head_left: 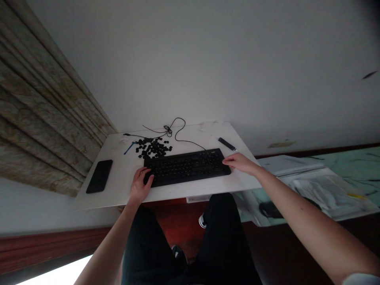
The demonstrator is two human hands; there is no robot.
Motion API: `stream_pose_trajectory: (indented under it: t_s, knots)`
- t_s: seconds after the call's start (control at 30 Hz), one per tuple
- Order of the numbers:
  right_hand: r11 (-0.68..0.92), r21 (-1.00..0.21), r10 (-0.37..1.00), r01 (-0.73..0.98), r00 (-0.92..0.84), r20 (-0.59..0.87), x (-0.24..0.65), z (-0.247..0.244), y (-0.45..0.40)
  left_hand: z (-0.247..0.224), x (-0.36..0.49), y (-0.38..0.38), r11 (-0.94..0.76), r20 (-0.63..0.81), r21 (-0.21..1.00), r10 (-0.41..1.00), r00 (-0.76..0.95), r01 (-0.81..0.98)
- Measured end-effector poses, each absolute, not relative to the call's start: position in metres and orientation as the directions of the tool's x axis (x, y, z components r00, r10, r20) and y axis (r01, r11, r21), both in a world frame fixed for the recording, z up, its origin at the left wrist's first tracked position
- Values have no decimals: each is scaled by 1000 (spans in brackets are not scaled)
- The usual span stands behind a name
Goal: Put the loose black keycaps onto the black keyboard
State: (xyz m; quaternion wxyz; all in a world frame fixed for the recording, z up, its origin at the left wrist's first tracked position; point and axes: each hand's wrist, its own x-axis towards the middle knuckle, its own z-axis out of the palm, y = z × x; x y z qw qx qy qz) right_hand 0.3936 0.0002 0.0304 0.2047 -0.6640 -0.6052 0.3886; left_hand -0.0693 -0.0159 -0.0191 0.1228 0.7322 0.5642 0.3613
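A black keyboard (185,168) lies flat on a white table (118,174); most of its key tops look to be off, though fine detail is too dark to tell. My left hand (140,184) is curled round the keyboard's left end, its thumb on the near corner. At the right end, my right hand (239,162) pinches the keyboard's edge with thumb and fingers together. Behind the keyboard is a loose heap of small black keycaps (153,147). A thin blue tool (129,148) lies beside the heap on the left.
On the left lies a black phone (99,176). A tied black cable (178,138) runs behind the keyboard. Near the right edge is a dark narrow handle with a pale tip (227,144). A curtain (44,99) hangs at left; a lower surface (326,186) holds plastic-wrapped things.
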Motion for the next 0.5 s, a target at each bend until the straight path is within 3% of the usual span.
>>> stream_pose_trajectory:
  t_s: [0.5]
  knots:
    - [-14, -586, 956, 810, -162, -246, 400, 29, 12, -21, -70, -14, -353, 417, 561, 902, 113, 749]
